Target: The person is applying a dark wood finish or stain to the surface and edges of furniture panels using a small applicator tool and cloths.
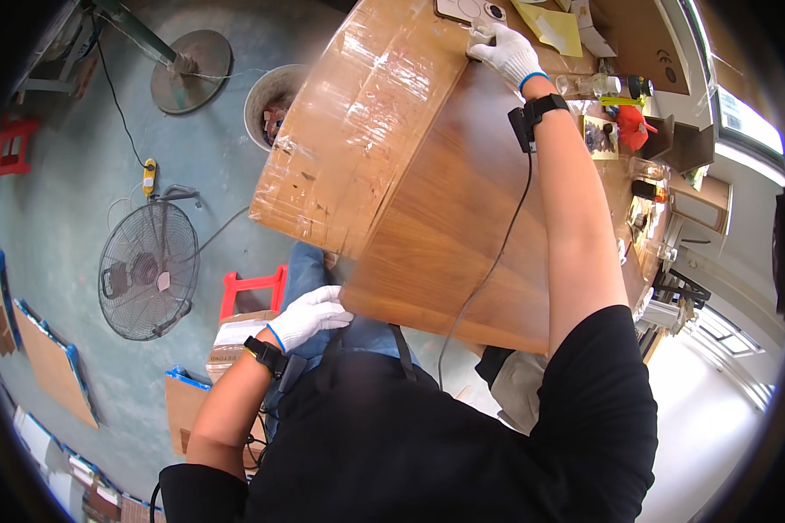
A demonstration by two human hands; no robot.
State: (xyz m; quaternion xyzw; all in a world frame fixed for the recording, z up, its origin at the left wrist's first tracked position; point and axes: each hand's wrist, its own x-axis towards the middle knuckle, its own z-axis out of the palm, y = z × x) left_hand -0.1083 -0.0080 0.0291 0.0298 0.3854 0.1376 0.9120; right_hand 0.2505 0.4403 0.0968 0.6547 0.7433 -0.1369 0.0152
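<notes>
A brown wood-grain panel [449, 235] lies on the table, partly over a flattened, tape-covered cardboard sheet [349, 131]. At the panel's near left corner is my left hand [310, 316], in a white glove, its fingers closed at the edge and the tips partly hidden. My right hand [508, 54], gloved too, reaches to the panel's far end. Its fingers are curled, with a small greyish crumpled bit at the tips; whether that is cloth or glove, I cannot tell. My right forearm covers part of the panel's right side.
A phone [469, 10] and yellow paper [554, 28] lie beyond my right hand. Glass jars [589, 85] and a red item [634, 128] line the table's right. Leftward on the floor stand a fan [148, 270], a bucket [255, 109] and a red stool [251, 288].
</notes>
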